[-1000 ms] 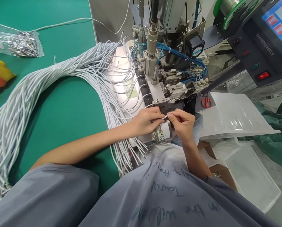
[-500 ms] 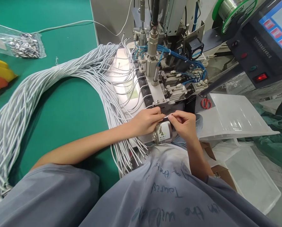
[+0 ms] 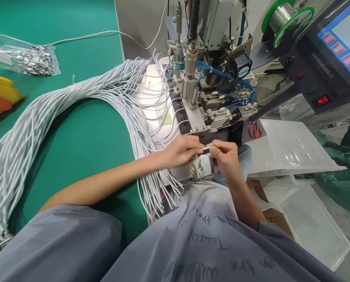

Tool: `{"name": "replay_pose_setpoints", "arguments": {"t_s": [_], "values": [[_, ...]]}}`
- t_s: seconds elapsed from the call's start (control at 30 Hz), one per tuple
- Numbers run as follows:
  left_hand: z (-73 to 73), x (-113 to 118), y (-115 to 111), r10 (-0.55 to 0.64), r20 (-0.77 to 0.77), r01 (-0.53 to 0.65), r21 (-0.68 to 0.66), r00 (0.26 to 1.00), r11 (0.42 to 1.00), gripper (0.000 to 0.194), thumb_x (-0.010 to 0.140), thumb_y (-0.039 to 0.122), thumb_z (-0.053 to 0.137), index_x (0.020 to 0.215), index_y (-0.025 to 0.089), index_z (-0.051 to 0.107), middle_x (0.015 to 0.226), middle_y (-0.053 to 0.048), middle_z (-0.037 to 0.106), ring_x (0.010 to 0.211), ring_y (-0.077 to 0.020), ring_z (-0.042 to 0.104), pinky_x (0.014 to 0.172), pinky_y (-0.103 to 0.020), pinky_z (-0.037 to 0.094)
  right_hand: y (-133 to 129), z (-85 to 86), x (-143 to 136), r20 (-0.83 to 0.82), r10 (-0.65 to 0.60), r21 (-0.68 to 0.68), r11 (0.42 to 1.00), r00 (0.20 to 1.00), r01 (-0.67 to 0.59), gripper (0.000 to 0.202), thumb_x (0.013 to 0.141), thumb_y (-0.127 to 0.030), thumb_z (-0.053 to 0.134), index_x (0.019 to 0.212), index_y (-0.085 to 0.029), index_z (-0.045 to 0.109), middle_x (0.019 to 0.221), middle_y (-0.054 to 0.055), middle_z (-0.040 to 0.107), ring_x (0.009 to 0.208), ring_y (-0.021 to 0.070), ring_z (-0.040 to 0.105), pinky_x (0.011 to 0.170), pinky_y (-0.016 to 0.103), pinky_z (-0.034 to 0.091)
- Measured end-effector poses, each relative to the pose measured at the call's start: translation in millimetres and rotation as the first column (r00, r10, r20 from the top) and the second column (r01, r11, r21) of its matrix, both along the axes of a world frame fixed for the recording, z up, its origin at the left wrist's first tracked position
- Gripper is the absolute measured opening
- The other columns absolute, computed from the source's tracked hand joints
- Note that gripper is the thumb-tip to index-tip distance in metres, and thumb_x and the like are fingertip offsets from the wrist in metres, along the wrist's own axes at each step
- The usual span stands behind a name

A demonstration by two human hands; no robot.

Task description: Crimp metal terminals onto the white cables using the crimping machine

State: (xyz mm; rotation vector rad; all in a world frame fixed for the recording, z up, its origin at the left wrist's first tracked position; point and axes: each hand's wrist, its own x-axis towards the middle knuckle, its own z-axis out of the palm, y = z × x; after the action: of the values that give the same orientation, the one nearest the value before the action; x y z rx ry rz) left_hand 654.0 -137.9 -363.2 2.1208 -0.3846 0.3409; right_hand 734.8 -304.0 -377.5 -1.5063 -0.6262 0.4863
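Between my two hands runs the end of a thin white cable, just in front of the machine. My left hand is closed, pinching the cable between thumb and fingers. At the cable's tip, my right hand pinches with thumb and forefinger; the small detail there is hidden by the fingertips. Below the hands sits a round container with a white label. A large bundle of white cables arches over the green table, and several single cables lead into the machine's row of black slots.
A plastic bag of small metal parts lies at the upper left, above yellow and orange pieces. Red scissors lie right of the machine. A solder wire spool and a control panel stand at the upper right.
My right hand has shifted slightly left and down, and the fingers of both hands have moved a little along the cable. The view has tilted slightly.
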Motion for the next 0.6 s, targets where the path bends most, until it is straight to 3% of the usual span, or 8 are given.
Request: {"name": "replay_pose_setpoints", "arguments": {"t_s": [0.07, 0.17, 0.23, 0.33, 0.43, 0.5, 0.6], "values": [[0.6, 2, 6, -0.031, 0.077, 0.01, 0.261, 0.996, 0.965, 0.034, 0.093, 0.027, 0.037, 0.087, 0.013, 0.067, 0.067, -0.005, 0.058, 0.057, -0.0109, 0.052, 0.052, -0.022, 0.04, -3, 6.1, 7, 0.064, 0.064, -0.089, 0.994, 0.996, -0.058, 0.014, 0.072, -0.032, 0.066, 0.071, -0.019, 0.072, 0.053, -0.003, 0.044, 0.051, 0.0093, 0.037, 0.049, 0.025, 0.033], [-1.2, 4, 12, -0.073, 0.152, -0.021, 0.542, 0.986, 0.84, 0.03, 0.09, 0.024, 0.039, 0.086, 0.012, 0.065, 0.07, -0.006, 0.058, 0.06, -0.0135, 0.051, 0.052, -0.024, 0.038, -4, 10.1, 12, 0.195, 0.1, -0.185, 0.981, 0.976, -0.063, 0.011, 0.071, -0.025, 0.064, 0.067, -0.017, 0.071, 0.048, -0.006, 0.031, 0.047, 0.0074, 0.03, 0.049, 0.024, 0.032], [-4.8, 4, 10, -0.026, 0.201, -0.093, 0.558, 0.979, 0.825, 0.029, 0.09, 0.023, 0.039, 0.083, 0.012, 0.065, 0.068, -0.005, 0.057, 0.058, -0.0132, 0.05, 0.051, -0.024, 0.036, -1, 8.2, 8, 0.234, 0.04, -0.181, 0.983, 0.971, 0.003, 0.012, 0.071, -0.024, 0.063, 0.064, -0.017, 0.069, 0.046, -0.006, 0.031, 0.046, 0.0071, 0.031, 0.048, 0.024, 0.032], [-12.1, 2, 2, 0.068, 0.213, -0.154, 0.421, 0.975, 0.894, 0.029, 0.092, 0.022, 0.039, 0.084, 0.013, 0.066, 0.065, -0.003, 0.056, 0.054, -0.0101, 0.049, 0.049, -0.021, 0.034, 6, 1.3, -4, 0.154, -0.149, -0.108, 0.98, 0.977, 0.166, 0.014, 0.071, -0.028, 0.063, 0.065, -0.017, 0.068, 0.05, -0.003, 0.048, 0.046, 0.0084, 0.039, 0.047, 0.024, 0.035], [-17.4, -1, -7, 0.093, 0.166, -0.142, 0.309, 0.982, 0.94, 0.027, 0.093, 0.024, 0.041, 0.088, 0.013, 0.065, 0.067, -0.002, 0.057, 0.056, -0.0081, 0.051, 0.052, -0.018, 0.038, 11, -5.9, -13, 0.046, -0.254, -0.059, 0.965, 0.966, 0.256, 0.015, 0.071, -0.032, 0.064, 0.068, -0.018, 0.069, 0.064, 0.001, 0.064, 0.055, 0.0126, 0.052, 0.051, 0.026, 0.042], [-18.3, -2, -9, 0.116, 0.131, -0.156, 0.361, 0.985, 0.92, 0.026, 0.092, 0.021, 0.041, 0.087, 0.012, 0.065, 0.067, -0.002, 0.057, 0.056, -0.0087, 0.052, 0.051, -0.019, 0.038, 11, -10.3, -11, 0.05, -0.264, -0.084, 0.96, 0.963, 0.268, 0.015, 0.071, -0.032, 0.064, 0.07, -0.018, 0.07, 0.062, 0.001, 0.063, 0.056, 0.0132, 0.053, 0.054, 0.026, 0.044], [-17.8, -2, -8, 0.161, 0.017, -0.14, 0.584, 0.987, 0.8, 0.022, 0.086, 0.012, 0.041, 0.085, 0.011, 0.063, 0.073, -0.004, 0.057, 0.056, -0.0106, 0.052, 0.049, -0.021, 0.037, 8, -18.8, 1, 0.086, -0.209, -0.176, 0.959, 0.974, 0.222, 0.016, 0.071, -0.03, 0.062, 0.075, -0.017, 0.071, 0.057, -0.001, 0.059, 0.054, 0.0118, 0.05, 0.054, 0.026, 0.043]]}}
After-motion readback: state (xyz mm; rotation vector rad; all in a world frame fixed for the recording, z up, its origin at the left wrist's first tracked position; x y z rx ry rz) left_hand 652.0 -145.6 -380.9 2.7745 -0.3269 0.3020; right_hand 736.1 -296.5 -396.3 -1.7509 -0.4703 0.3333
